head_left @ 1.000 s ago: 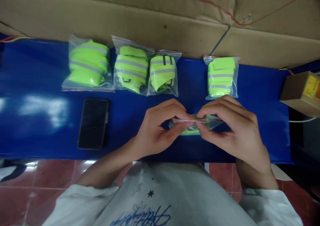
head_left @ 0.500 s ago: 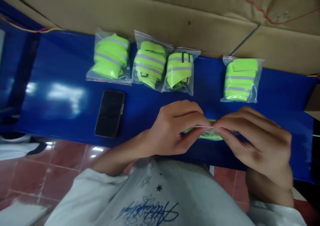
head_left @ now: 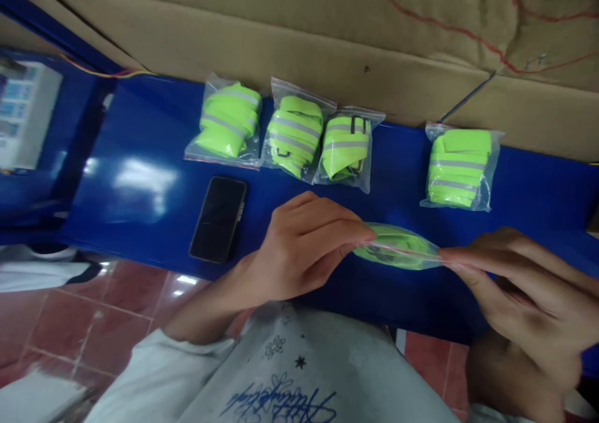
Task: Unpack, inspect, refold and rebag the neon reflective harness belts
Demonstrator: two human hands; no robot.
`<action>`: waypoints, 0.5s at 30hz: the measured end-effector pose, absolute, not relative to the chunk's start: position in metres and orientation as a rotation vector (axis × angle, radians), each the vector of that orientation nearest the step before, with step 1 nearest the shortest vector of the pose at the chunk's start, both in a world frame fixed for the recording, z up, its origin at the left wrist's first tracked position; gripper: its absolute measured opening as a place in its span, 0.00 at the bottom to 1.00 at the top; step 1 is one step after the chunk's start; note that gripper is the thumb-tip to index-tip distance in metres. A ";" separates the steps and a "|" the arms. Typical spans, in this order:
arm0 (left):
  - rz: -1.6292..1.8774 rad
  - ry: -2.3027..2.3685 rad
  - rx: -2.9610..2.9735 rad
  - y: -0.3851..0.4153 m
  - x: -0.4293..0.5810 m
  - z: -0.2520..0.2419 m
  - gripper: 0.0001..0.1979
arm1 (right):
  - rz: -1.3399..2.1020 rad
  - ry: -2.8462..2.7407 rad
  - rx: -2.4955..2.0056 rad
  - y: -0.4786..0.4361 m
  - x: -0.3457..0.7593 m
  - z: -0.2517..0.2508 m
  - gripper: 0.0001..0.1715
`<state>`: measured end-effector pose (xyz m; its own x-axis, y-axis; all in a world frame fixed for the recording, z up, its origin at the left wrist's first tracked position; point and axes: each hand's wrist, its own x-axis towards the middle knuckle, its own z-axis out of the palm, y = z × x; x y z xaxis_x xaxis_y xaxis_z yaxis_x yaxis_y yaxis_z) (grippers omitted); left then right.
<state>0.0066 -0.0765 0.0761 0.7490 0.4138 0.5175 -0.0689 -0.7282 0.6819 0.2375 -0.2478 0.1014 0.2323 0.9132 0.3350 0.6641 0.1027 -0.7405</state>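
Clear zip bag [head_left: 397, 257] with neon strap, stretched between left hand [head_left: 311, 245] and right hand [head_left: 533, 286], over blue table [head_left: 397, 307]
Each hand pinches one end of the zip edge, thumb against fingers, bag body in the gap between; zip edge faces up at camera, long axis side to side, right end slightly nearer wearer; four bagged neon straps [head_left: 294, 136] along table's far side, phone [head_left: 218, 219] left, cardboard [head_left: 234, 36] behind, red tiled floor [head_left: 126, 292] below
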 end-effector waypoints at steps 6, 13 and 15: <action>0.766 0.244 2.026 -0.075 0.005 0.071 0.09 | 0.421 -1.594 -1.523 -0.247 0.273 0.074 0.29; 0.900 0.446 1.922 -0.083 0.013 0.065 0.04 | 0.576 -1.432 -1.399 -0.244 0.263 0.056 0.16; 0.854 0.465 1.836 -0.083 0.016 0.064 0.02 | 0.594 -1.409 -1.402 -0.241 0.258 0.055 0.14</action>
<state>0.0162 -0.0830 0.0644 0.6748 0.6530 0.3438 -0.0657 -0.4108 0.9094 0.2582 -0.2407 0.0553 0.1945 0.9314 0.3076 0.4299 0.2009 -0.8802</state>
